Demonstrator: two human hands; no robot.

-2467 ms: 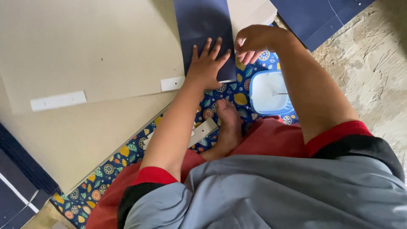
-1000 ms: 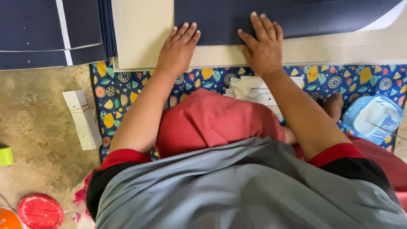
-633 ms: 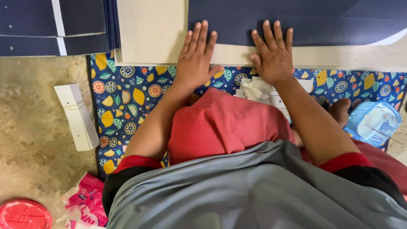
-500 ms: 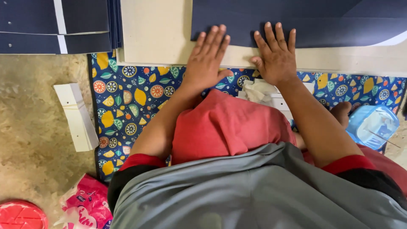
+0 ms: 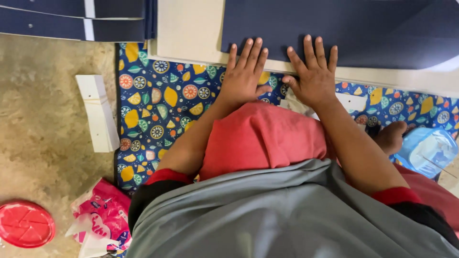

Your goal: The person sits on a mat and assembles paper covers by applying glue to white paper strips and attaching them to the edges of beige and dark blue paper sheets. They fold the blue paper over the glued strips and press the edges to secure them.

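Observation:
A dark navy sheet (image 5: pixel 344 26) lies on a beige cardboard panel (image 5: pixel 191 28) at the top of the view. My left hand (image 5: pixel 244 76) rests flat with fingers spread, fingertips on the navy sheet's near edge. My right hand (image 5: pixel 313 74) lies flat beside it, fingers apart, pressing the same edge. Neither hand holds anything. My red-clad knee (image 5: pixel 263 138) is raised just below both hands, over a patterned blue mat (image 5: pixel 158 100).
More navy panels with white strips (image 5: pixel 71 19) lie at top left. A white folded card block (image 5: pixel 98 112) sits on the concrete floor. A red round lid (image 5: pixel 24 224) and pink wrapper (image 5: pixel 103 220) are at bottom left. A blue clear container (image 5: pixel 425 150) is at right, by my bare foot (image 5: pixel 389 136).
My view has swung from the side to face the panel squarely. Both hands have slid slightly toward me along the navy sheet, staying flat on its near edge.

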